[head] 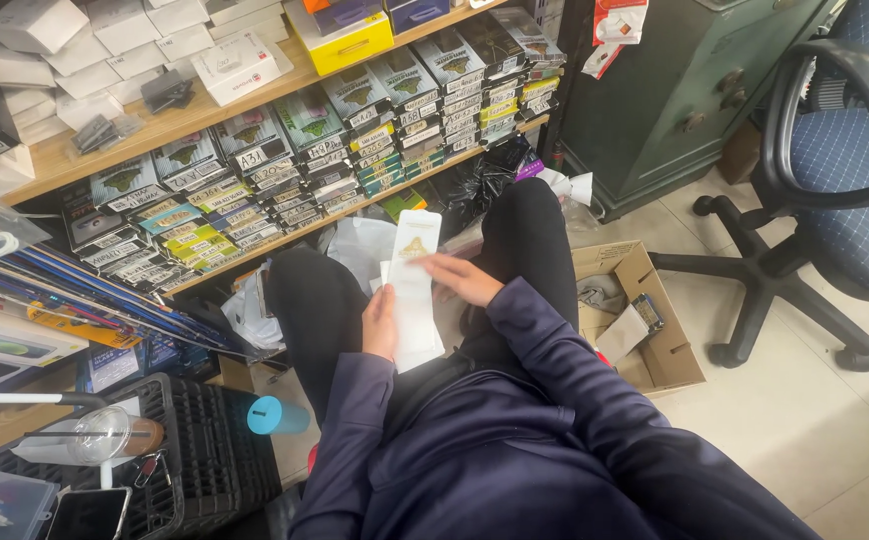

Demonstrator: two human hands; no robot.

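Note:
I sit low with my knees in black trousers toward a shelf. My left hand (382, 322) grips the left edge of a stack of long, flat white packages (416, 290) held upright between my knees. The front package has a small yellowish picture near its top. My right hand (465, 277) rests on the right side of the stack, fingers spread over the front package. Both arms wear dark blue sleeves.
Wooden shelves (155, 128) ahead hold rows of flat boxed packs with handwritten tags and white boxes above. An open cardboard box (655, 340) sits on the floor at my right, an office chair (835, 160) beyond it. A black crate (205, 450) stands at my left.

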